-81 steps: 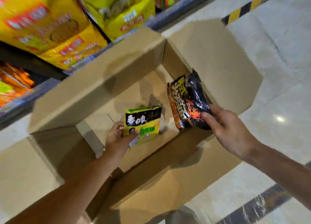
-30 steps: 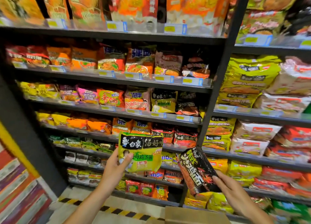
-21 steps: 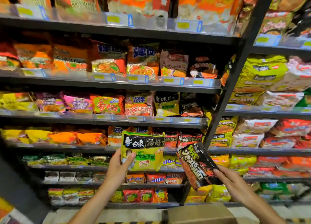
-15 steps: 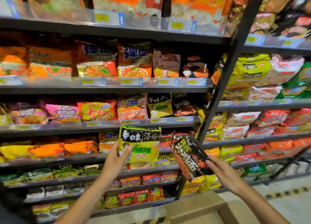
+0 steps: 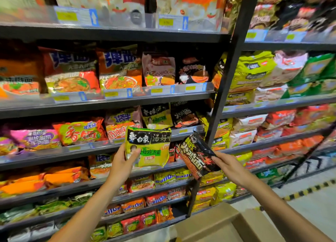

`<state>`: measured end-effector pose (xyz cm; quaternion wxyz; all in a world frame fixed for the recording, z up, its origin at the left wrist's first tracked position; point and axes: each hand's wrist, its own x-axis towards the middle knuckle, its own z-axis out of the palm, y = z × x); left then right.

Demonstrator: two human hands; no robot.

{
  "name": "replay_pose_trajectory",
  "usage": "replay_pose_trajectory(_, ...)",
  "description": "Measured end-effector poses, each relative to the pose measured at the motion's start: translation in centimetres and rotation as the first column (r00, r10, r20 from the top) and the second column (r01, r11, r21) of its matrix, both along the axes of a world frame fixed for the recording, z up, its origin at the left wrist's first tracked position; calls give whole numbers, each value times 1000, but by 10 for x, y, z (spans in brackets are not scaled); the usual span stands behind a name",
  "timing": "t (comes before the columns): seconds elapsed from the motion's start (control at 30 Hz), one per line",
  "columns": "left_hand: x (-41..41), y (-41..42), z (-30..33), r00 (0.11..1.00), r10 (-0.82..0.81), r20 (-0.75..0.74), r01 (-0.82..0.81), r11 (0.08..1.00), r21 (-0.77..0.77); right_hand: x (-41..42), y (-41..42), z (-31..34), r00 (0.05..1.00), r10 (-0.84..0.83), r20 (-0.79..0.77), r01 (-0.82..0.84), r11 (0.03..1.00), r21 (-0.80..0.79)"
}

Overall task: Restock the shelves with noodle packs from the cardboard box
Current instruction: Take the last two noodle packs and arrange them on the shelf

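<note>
Left hand [image 5: 122,164] curled round the lower left corner of the green-and-yellow noodle pack [image 5: 148,147], thumb pressed on its face; right hand [image 5: 228,166] pinching the right edge of the black noodle pack [image 5: 197,155], tilted. Both packs held up just in front of the shelf [image 5: 183,131] carrying the matching green-and-yellow pack [image 5: 156,116] and black pack [image 5: 184,115] near its right end, beside the dark upright [image 5: 221,103]. Best done one at a time: lift above the clear front lip, slide upright in front of the matching row, print facing out, fingers released only once seated. Cardboard box [image 5: 214,225] down at the lower right, on the floor. Against half a second ago: both packs higher and nearer that shelf, view shifted closer, grips unchanged.
</note>
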<state>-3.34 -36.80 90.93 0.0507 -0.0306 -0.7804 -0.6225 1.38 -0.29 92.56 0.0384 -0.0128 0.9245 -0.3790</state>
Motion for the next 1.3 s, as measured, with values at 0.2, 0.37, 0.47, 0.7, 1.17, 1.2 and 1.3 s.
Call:
replay_pose_trajectory(0.2,-41,50,14,999,37,-21,-36,999,36,-39,21,-4,1000,22,1,-22,999,-27)
replay_pose_trajectory(0.37,-81,84,15,990,112,-86,-107,993,55,-64,43,-10,999,33,38,-31,999,-43)
replay_pose_trajectory(0.47,-100,97,23,976,170,-133,-162,985,67,-73,51,-13,998,55,31,-53,997,-51)
replay_pose_trajectory(0.7,-134,110,22,971,181,-153,-194,978,-76,-82,55,-8,993,108,-42,-113,985,-127)
replay_pose_trajectory(1.17,-147,111,-25,792,-153,-591,-418,570,-708,-98,54,0,986,158,-60,-166,973,-163)
replay_pose_trajectory(1.2,-143,108,-29,768,-270,-580,-395,513,-762,-98,55,0,984,165,-61,-173,971,-163)
replay_pose_trajectory(1.3,-139,105,-41,867,-358,-346,-258,273,-927,-100,59,-2,981,184,-56,-191,968,-162)
